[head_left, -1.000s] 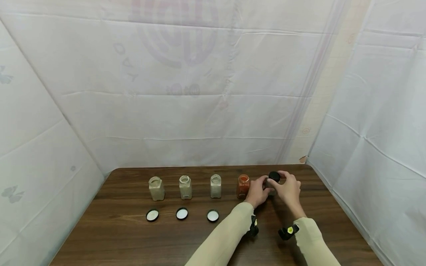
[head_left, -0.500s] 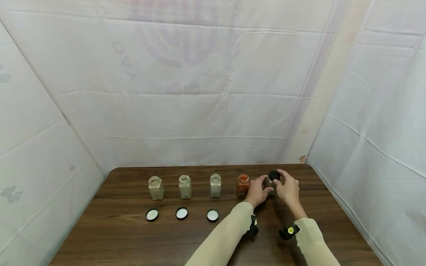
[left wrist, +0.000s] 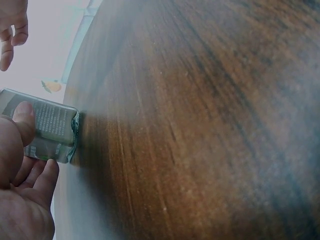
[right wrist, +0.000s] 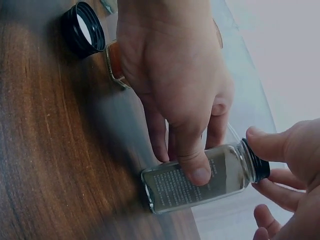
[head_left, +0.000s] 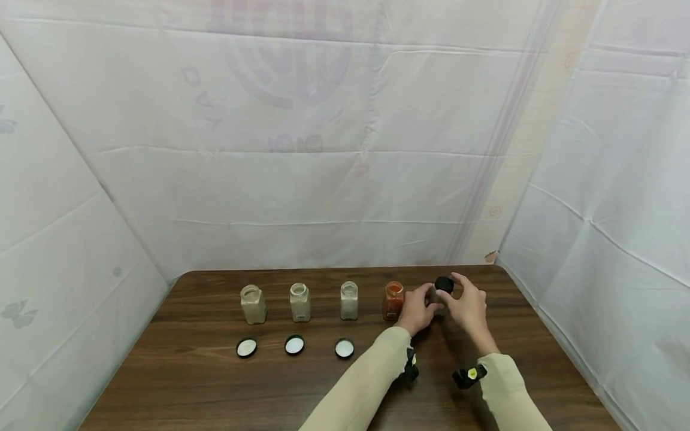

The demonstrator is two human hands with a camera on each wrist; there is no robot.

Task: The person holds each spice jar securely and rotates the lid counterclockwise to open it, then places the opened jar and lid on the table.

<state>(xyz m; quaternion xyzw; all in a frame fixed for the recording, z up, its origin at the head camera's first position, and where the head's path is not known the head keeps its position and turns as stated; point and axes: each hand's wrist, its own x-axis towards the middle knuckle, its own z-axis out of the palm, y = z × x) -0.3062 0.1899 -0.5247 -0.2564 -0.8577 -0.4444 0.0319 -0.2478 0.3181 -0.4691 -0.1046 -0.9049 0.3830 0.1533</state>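
A square glass jar [right wrist: 165, 192] with a printed label and greyish contents stands on the table at the right end of a row of jars. My left hand [head_left: 417, 311] grips its body, thumb across the label in the right wrist view. On the jar's neck sits a black lid [head_left: 444, 284], which my right hand [head_left: 469, 306] pinches between thumb and fingers. The left wrist view shows the jar's lower part [left wrist: 52, 120] held upright. Just left of my left hand is an uncapped jar of orange-red powder [head_left: 393, 302], partly covered by the hand in the right wrist view.
Three uncapped jars of pale contents, a left one [head_left: 253, 306], a middle one [head_left: 300, 303] and a right one [head_left: 349, 302], stand along the wooden table [head_left: 215, 395]. Before them lie upturned lids [head_left: 294, 345]. Another black lid [right wrist: 82, 30] shows near the orange-red jar.
My right hand's fingers shift slightly around the black lid, while my left hand keeps its hold on the jar. The other jars and lids stay in place.
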